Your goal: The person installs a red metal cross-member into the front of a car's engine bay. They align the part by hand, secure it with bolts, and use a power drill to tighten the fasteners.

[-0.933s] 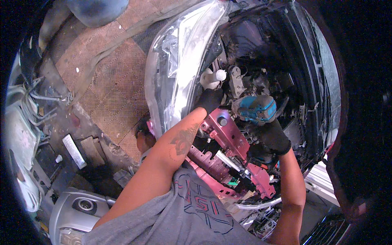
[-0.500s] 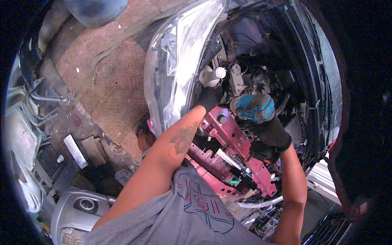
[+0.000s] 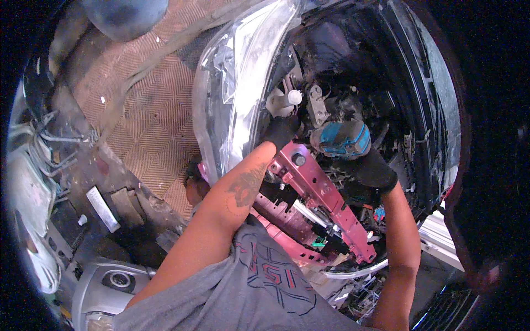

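Observation:
My right hand, in a black glove, is wrapped round a teal-and-black cordless power tool over the engine bay. The tool's broad teal end faces up; its working end is hidden. My left hand, also gloved in black, reaches down between the headlight and the upper end of a pink metal crossmember. Its fingers are out of sight, so I cannot tell what they touch. A pale reservoir with a white cap stands just beyond that hand.
Dark engine parts and hoses fill the bay, with a metal bracket near the tool. Left of the car lie patterned floor mats, a white box-like piece and a silver bumper. A blue rounded object is at the far left.
The power tool and my right hand have shifted slightly upward in the picture. My left hand stays in nearly the same place beside the crossmember.

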A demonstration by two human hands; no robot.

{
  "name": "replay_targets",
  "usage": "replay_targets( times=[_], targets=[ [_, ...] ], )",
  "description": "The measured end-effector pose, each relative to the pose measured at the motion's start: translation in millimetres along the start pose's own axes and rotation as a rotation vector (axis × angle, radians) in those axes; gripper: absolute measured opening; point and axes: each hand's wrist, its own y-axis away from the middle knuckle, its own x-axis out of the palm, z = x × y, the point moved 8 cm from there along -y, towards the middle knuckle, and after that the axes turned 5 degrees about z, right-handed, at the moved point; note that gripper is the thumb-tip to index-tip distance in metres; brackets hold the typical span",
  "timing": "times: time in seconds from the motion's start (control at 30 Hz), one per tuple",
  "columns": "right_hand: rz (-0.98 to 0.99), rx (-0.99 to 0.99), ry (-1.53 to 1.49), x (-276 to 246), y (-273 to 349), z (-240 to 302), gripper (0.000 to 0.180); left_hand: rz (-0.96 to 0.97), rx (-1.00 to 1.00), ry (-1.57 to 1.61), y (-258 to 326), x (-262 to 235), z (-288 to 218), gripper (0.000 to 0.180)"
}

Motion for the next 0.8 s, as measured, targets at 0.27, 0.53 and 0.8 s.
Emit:
replay_targets(
  times=[0.27, 0.53, 0.8],
  targets=[
    [-0.354, 0.343, 0.065, -27.1, 75.7, -20.6, 0.052, -0.282, -0.005, -0.078, 7.4, -51.9, -20.1, 0.015],
    [-0.469, 0.662, -0.655, 88.5, 207.7, 22.2, 0.05, -0.117, -0.239, 0.299, 13.4, -84.6, -29.1, 0.041],
    [-0.536, 0.892, -1.077, 196.8, 247.8, 90.0, 0.044, 0.015, -0.075, -0.104, 8.2, -69.0, -40.7, 0.033]
  ],
)
